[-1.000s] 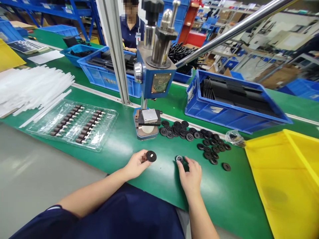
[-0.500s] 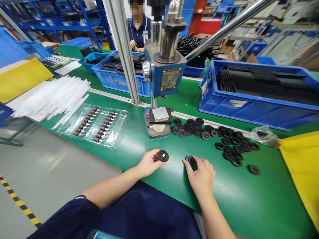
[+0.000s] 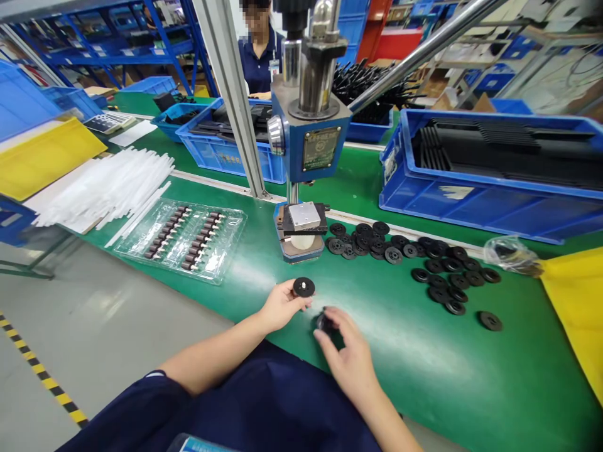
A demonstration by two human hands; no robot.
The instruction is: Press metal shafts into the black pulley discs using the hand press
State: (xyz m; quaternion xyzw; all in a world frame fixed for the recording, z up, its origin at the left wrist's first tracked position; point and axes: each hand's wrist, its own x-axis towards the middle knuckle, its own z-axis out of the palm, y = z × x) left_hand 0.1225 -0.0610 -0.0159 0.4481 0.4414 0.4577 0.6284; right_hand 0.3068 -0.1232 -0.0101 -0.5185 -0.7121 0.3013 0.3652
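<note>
Between the fingers of my left hand (image 3: pixel 280 307) is a black disc (image 3: pixel 304 287) with a small white shaft tip at its centre; its underside is hidden. My right hand (image 3: pixel 347 345) pinches a black wheel (image 3: pixel 323 322), slightly blurred, just right of and nearer to me than the disc. The two pieces are apart. Beyond my hands stands a blue bench press (image 3: pixel 308 138), with a silver block (image 3: pixel 304 216) on its base. Several loose black wheels (image 3: pixel 362 237) lie to the right of the press, some piled up. A single wheel (image 3: pixel 490 321) lies apart from them.
Left of the press, a clear plastic tray (image 3: pixel 221 267) holds two rows of small dark motors with white ends. White tubes (image 3: pixel 108 185) are heaped beyond it. A blue crate (image 3: pixel 471 199) of black parts stands back right, near a plastic bag (image 3: pixel 511 254). A person (image 3: pixel 259 59) is behind the press.
My right hand has brought its wheel left and nearer to me, toward my left hand. The left hand has tilted its disc so the face points more upward. The camera view has shifted slightly.
</note>
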